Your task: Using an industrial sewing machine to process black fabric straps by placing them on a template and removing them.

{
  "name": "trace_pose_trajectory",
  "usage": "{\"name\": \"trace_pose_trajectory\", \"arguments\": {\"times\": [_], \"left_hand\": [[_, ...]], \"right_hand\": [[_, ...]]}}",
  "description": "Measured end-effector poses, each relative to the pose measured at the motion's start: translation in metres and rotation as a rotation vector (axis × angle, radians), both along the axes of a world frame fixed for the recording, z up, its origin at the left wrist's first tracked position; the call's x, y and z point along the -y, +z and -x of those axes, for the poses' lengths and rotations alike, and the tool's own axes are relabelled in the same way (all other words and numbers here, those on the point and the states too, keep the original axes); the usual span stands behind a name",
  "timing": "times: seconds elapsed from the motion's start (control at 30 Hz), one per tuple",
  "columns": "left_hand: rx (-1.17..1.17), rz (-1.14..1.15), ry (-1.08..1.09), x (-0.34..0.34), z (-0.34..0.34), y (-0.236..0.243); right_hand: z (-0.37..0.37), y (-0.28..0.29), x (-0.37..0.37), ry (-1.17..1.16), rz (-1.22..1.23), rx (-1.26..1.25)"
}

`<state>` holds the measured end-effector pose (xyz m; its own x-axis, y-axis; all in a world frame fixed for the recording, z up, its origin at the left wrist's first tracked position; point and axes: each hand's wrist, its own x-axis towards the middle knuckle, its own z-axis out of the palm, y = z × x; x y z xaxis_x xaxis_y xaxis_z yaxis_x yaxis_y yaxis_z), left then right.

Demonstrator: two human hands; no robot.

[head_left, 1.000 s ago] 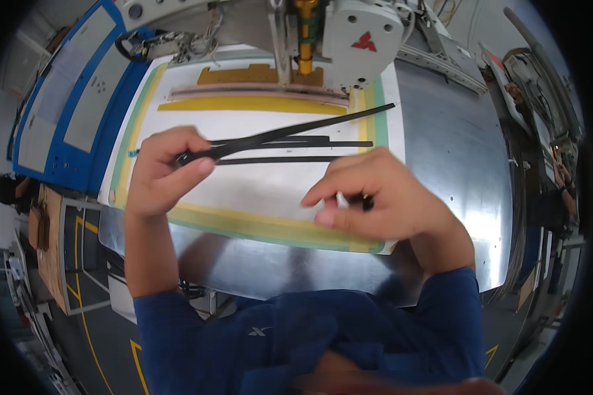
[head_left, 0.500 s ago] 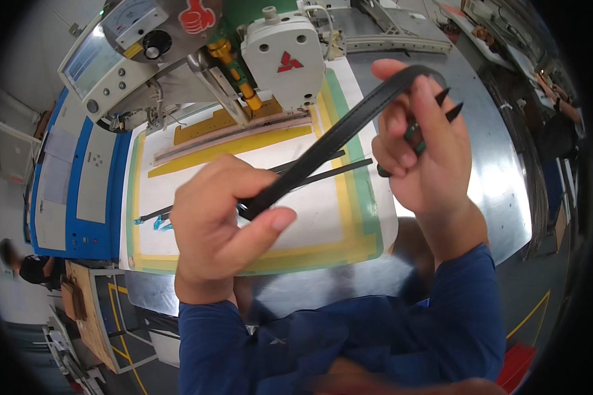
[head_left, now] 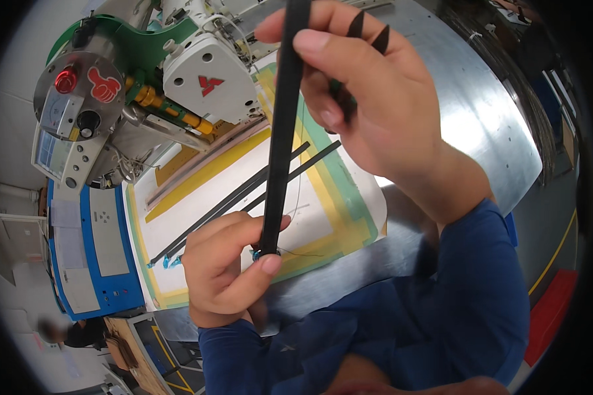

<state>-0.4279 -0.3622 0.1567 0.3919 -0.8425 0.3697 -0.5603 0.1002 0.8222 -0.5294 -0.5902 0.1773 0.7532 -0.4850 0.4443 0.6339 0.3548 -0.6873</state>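
Note:
A long black strap [head_left: 281, 141] with a stitched look runs nearly upright before me. My left hand [head_left: 221, 273] pinches its lower end between thumb and fingers, where a bit of blue and a loose thread [head_left: 303, 254] show. Higher up, my right hand [head_left: 395, 105] is closed on the strap, thumb against it. Thread snips with dark pointed blades [head_left: 380, 41] are also tucked in that hand; their green handle is mostly hidden by the fingers. Behind the strap, more black straps [head_left: 227, 203] lie slantwise on the white work surface [head_left: 244, 171], with blue bits at their near left ends.
A sewing machine head [head_left: 211, 72] with a round gauge housing [head_left: 62, 105] stands at the back left. Beside it is a blue control cabinet [head_left: 105, 243]. Yellow and green tape [head_left: 349, 227] borders the white sheet. A metal table [head_left: 481, 99] extends right. Another person is at far left.
The strap has swung from slanting and curved over to nearly upright and straight. My right hand has risen and moved left; my view has turned, shifting the machine left.

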Motion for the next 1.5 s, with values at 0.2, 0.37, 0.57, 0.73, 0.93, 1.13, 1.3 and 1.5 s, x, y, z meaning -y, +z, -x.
{"name": "trace_pose_trajectory", "arguments": {"times": [0.2, 0.37, 0.57, 0.73, 0.93, 1.13, 1.3, 1.5], "left_hand": [[-0.082, 0.013, 0.044, 0.001, 0.002, -0.006], [-0.141, -0.049, 0.027, 0.001, 0.002, -0.004], [-0.133, -0.173, 0.020, 0.011, 0.005, 0.001], [0.241, -0.330, -0.208, 0.019, -0.005, 0.000], [0.341, -0.570, -0.510, 0.028, -0.012, -0.010], [0.378, -0.737, -0.688, 0.038, -0.020, -0.029], [0.416, -0.772, -0.736, 0.048, -0.023, -0.032], [0.374, -0.784, -0.720, 0.045, -0.023, -0.037]], "right_hand": [[0.003, 0.029, -0.008, -0.107, 0.125, -0.253], [0.000, 0.008, -0.001, -0.116, 0.250, -0.090], [-0.010, -0.002, 0.008, -0.127, 0.293, -0.091], [-0.009, 0.001, 0.014, -0.171, 0.278, -0.080], [0.000, 0.010, 0.019, -0.212, 0.310, -0.122], [0.007, 0.012, 0.022, -0.210, 0.329, -0.117], [0.010, 0.012, 0.024, -0.181, 0.338, -0.145], [0.009, 0.010, 0.023, -0.034, 0.321, -0.099]]}}
